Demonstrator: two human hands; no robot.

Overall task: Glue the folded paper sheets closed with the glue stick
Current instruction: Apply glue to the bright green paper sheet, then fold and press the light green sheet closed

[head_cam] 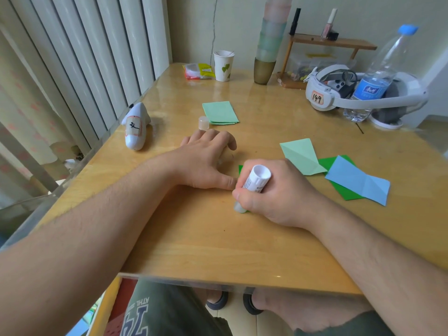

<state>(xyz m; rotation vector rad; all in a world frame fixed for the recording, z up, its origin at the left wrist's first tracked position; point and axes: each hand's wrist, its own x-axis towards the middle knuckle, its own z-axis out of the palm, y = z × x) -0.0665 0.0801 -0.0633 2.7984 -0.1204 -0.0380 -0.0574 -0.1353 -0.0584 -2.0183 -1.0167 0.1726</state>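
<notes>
The right hand point(278, 192) grips the glue stick point(254, 184), tip down on green paper point(241, 169) hidden under its fingers; the left hand point(206, 161) rests flat beside.

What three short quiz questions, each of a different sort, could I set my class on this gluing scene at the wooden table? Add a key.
1. True or false: the right hand grips the white glue stick with its tip down on a dark green paper sheet.
2. Multiple choice: the small translucent glue cap stands (A) beside the stack of folded light green sheets, (B) on the clear plastic water bottle, (C) in the white paper cup.
3. Fill in: the left hand rests on the wooden ____.

Key: 1 true; 2 A; 3 table.
</notes>
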